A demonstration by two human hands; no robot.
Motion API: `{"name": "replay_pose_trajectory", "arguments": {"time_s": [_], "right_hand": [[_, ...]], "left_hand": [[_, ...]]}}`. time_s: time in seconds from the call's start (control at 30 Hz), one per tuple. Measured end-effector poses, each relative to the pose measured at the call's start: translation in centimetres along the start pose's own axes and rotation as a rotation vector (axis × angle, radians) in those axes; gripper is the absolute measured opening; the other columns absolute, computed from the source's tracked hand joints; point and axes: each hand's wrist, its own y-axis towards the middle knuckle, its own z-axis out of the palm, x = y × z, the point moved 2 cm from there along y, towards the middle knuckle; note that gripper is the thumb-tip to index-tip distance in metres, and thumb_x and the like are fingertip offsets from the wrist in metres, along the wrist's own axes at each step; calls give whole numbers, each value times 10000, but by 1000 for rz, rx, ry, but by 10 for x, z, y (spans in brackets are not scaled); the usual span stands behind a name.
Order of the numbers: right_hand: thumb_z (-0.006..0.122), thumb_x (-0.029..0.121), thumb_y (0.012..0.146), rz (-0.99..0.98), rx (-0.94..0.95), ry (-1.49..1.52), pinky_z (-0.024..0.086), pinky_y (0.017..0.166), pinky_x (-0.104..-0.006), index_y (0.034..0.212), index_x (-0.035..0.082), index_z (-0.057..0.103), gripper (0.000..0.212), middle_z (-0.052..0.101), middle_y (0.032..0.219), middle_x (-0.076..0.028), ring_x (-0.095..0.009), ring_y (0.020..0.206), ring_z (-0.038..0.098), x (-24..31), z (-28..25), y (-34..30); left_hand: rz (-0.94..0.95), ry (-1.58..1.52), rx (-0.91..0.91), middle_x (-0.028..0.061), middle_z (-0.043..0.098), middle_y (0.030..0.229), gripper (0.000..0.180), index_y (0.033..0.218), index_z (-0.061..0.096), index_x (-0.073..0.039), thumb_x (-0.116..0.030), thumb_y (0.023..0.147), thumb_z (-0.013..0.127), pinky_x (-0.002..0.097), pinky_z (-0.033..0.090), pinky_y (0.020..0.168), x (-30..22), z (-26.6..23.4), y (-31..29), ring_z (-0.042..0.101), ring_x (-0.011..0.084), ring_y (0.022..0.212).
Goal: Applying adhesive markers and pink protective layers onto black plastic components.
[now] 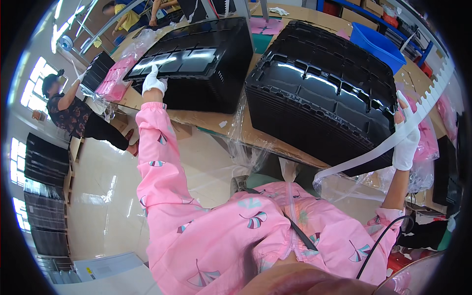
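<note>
My left hand (154, 84), in a white glove, is at the front edge of the left stack of black plastic trays (196, 66). Its thumb lies toward the top and its fingers curl at the rim. Farther right stands a second, larger stack of black trays (314, 93), glossy and ribbed on top. My right hand (407, 142), gloved with bare fingertips showing, is at that stack's right side. It holds a long white strip (383, 148), notched along one edge toward the upper right. The strip's lower end curls before the stack.
Clear plastic film (241, 142) hangs over the front edge of the brown tabletop (206, 119). Pink wrapped packs (115, 78) lie at the left, and a blue bin (376, 46) stands behind the right stack. Another person (69, 105) stands at left; more people work at the back.
</note>
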Motion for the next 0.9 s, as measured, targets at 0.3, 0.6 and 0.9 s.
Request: {"name": "replay_pose_trajectory", "arguments": {"time_s": [0.3, 0.6, 0.9], "right_hand": [[608, 87, 879, 11, 76, 31, 414, 828, -225, 1217, 14, 566, 348, 591, 1193, -44, -95, 960, 530, -11, -4, 2], [618, 63, 862, 45, 121, -7, 422, 850, -235, 1185, 18, 590, 328, 613, 1169, -54, -106, 991, 554, -15, -3, 0], [615, 55, 855, -80, 154, -44, 413, 866, -247, 1136, 8, 613, 285, 624, 1143, -49, -113, 991, 553, -20, 3, -3]], "left_hand": [[300, 423, 44, 147, 520, 1212, 584, 1223, 477, 59, -373, 862, 633, 467, 442, 940, -24, 7, -70, 521, 294, 1092], [1505, 1415, 681, 176, 522, 1250, 499, 1182, 567, -71, -365, 791, 663, 403, 359, 1005, 38, 76, -221, 450, 349, 1196], [1517, 1625, 616, 52, 650, 1089, 254, 1035, 649, -126, -281, 882, 518, 372, 463, 867, 81, 85, -169, 589, 277, 1027]]}}
